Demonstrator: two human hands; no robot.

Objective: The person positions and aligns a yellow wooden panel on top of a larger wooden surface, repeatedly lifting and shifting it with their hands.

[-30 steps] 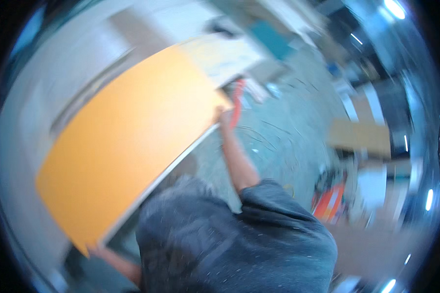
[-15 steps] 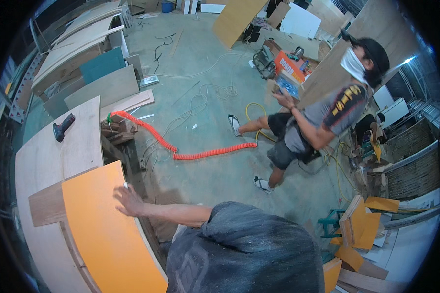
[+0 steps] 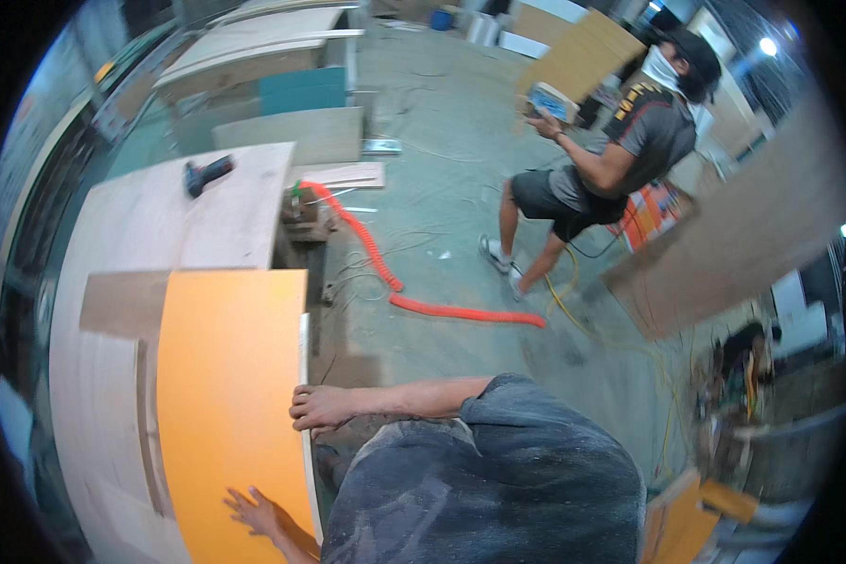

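Observation:
A long orange panel (image 3: 230, 376) lies on a pale wooden board (image 3: 103, 395) in front of me. A thin whitish strip (image 3: 305, 352) runs along the panel's right edge. My right hand (image 3: 324, 407) is closed over that edge, its fingers curled on the rim. Whatever lies under its palm is hidden. Lower down, my left hand (image 3: 256, 513) rests on the orange face with its fingers spread. Farther off on the pale board lies a dark cordless drill (image 3: 207, 176).
A red coiled air hose (image 3: 461, 313) stretches across the floor (image 3: 423, 357), among loose cords. Beyond it a masked co-worker (image 3: 592, 160) carries a small box (image 3: 550, 103). A large brown sheet (image 3: 724, 226) leans at the right. Stacked boards and a teal panel (image 3: 301, 92) stand at the far left.
My right hand has shifted from the panel's upper corner down its right edge. My left hand has come into view on the panel. The view has turned, and the co-worker has moved farther off.

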